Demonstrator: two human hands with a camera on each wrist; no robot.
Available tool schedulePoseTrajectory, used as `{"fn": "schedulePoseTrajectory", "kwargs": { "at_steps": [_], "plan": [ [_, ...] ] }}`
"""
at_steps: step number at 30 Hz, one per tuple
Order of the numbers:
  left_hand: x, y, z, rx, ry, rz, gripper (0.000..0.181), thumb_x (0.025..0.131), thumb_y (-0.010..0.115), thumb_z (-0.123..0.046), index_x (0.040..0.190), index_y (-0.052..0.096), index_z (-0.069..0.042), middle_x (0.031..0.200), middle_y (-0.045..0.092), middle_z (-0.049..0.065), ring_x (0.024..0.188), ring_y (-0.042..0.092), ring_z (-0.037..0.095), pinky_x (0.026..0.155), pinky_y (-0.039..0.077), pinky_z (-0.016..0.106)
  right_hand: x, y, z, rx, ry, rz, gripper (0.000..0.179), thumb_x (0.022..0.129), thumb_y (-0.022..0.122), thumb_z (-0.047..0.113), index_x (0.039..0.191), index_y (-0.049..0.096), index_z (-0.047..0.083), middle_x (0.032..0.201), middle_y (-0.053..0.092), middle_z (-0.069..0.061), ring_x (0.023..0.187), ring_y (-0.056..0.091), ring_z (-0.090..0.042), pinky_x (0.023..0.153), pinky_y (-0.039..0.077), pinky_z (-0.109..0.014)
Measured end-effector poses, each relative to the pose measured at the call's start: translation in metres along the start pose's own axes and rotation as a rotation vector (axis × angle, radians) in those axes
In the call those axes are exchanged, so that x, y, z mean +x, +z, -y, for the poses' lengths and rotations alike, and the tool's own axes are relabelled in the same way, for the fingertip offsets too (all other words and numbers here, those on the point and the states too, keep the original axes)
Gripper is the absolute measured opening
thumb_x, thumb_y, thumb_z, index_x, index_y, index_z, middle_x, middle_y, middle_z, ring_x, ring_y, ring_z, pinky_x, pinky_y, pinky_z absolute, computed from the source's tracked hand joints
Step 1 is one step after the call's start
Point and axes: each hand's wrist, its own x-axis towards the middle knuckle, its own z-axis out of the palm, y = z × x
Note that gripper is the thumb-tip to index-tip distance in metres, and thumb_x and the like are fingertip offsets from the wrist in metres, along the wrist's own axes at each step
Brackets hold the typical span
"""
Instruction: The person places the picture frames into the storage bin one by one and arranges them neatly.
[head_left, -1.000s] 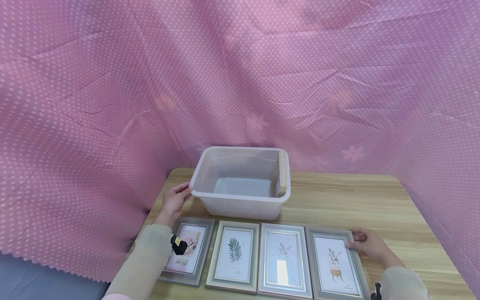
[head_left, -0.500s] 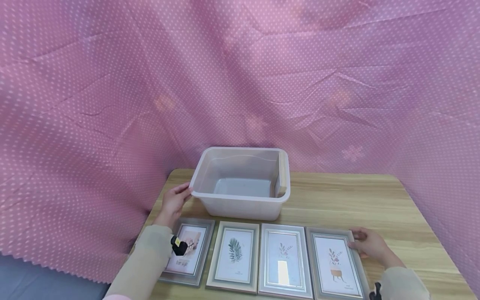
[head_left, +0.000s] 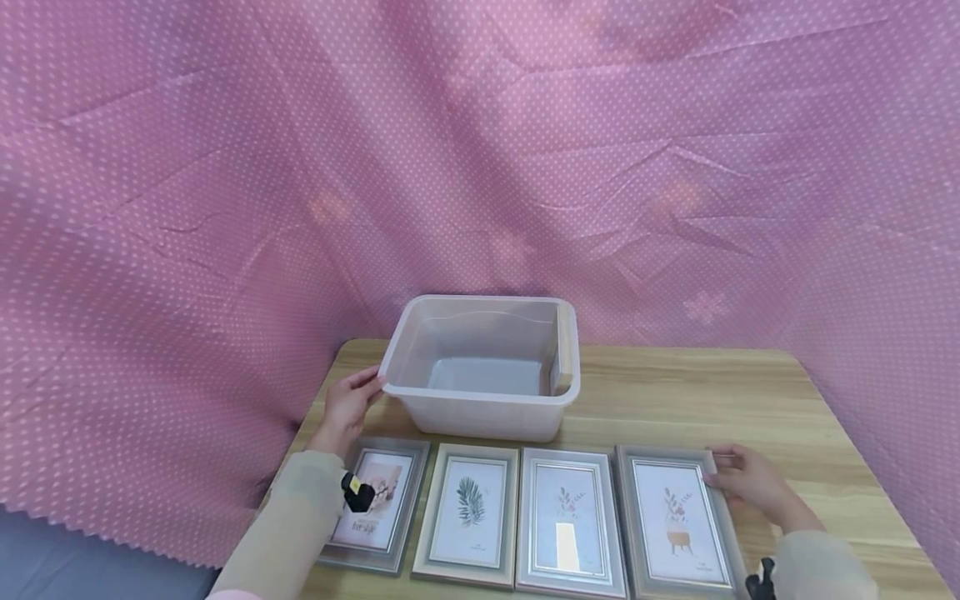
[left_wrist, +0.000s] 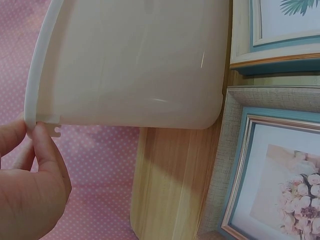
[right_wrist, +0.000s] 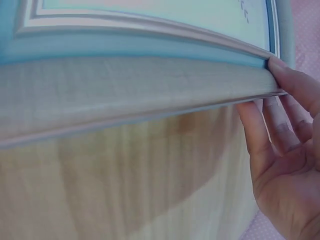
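My left hand (head_left: pixel 349 408) pinches the rim of a white plastic storage bin (head_left: pixel 480 414) at its near left corner; the left wrist view shows thumb and fingers on the lip. At the right, my right hand (head_left: pixel 756 482) grips the right edge of a grey picture frame (head_left: pixel 678 517) with a potted-plant print. In the right wrist view the thumb lies on the face of the frame and the fingers reach under its edge, which is tilted up above the wood. A light wooden-edged frame (head_left: pixel 564 346) stands upright inside the bin against its right wall.
Three more picture frames lie in a row before the bin: a silver one (head_left: pixel 570 521), a cream one with a leaf print (head_left: pixel 468 515) and a grey one (head_left: pixel 375 504) under my left forearm. Pink dotted cloth (head_left: pixel 480 167) hangs behind the wooden table (head_left: pixel 697 400).
My right hand has moved slightly up and right, and the right edge of the rightmost picture frame has risen with it. My left hand and the bin keep their places.
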Motion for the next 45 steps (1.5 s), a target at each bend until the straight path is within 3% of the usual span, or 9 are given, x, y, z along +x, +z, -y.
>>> {"fn": "schedulePoseTrajectory", "kwargs": {
  "at_steps": [12,23,28,34,45],
  "plan": [
    [-0.001,-0.002,-0.001,-0.015,0.004,0.007,0.041,0.091,0.061,0.001,0.131,0.051,0.007,0.126,0.051,0.019,0.090,0.059,0.008,0.088,0.051,0.022,-0.002,-0.025,0.033,-0.067,0.004,0.017,0.073,0.088,0.070,0.022,0.134,0.031,-0.020,0.128,0.044,-0.039,0.099,0.061,-0.037,0.073,0.058,-0.039],
    [-0.003,-0.002,-0.002,-0.015,0.007,0.015,0.041,0.092,0.060,0.001,0.132,0.050,0.008,0.127,0.050,0.020,0.089,0.059,0.006,0.087,0.051,0.021,0.001,-0.035,0.054,0.031,-0.067,0.004,0.064,0.093,0.064,0.021,0.131,0.035,-0.021,0.116,0.056,-0.034,0.098,0.062,-0.036,0.073,0.059,-0.038],
    [-0.003,-0.002,-0.002,-0.019,-0.001,0.013,0.041,0.092,0.060,0.002,0.131,0.051,0.007,0.127,0.051,0.020,0.093,0.060,0.010,0.087,0.051,0.021,0.001,-0.039,0.061,0.018,-0.087,-0.005,0.065,0.095,0.061,0.026,0.131,0.036,-0.022,0.119,0.053,-0.036,0.097,0.062,-0.035,0.073,0.059,-0.037],
    [-0.004,-0.001,-0.003,-0.016,-0.005,0.021,0.041,0.092,0.060,0.002,0.131,0.051,0.007,0.128,0.051,0.020,0.098,0.059,0.013,0.086,0.052,0.020,0.000,-0.045,0.065,0.014,-0.109,-0.032,0.066,0.096,0.059,0.027,0.130,0.034,-0.024,0.124,0.046,-0.040,0.094,0.063,-0.023,0.075,0.059,-0.036],
    [-0.004,-0.002,-0.001,0.010,-0.002,0.027,0.041,0.093,0.059,0.000,0.132,0.051,0.006,0.131,0.049,0.020,0.109,0.055,0.022,0.086,0.051,0.019,-0.004,-0.065,0.087,-0.028,-0.173,-0.074,0.061,0.098,0.055,0.028,0.130,0.036,-0.021,0.119,0.052,-0.033,0.085,0.057,0.003,0.073,0.058,-0.033]
  ]
}}
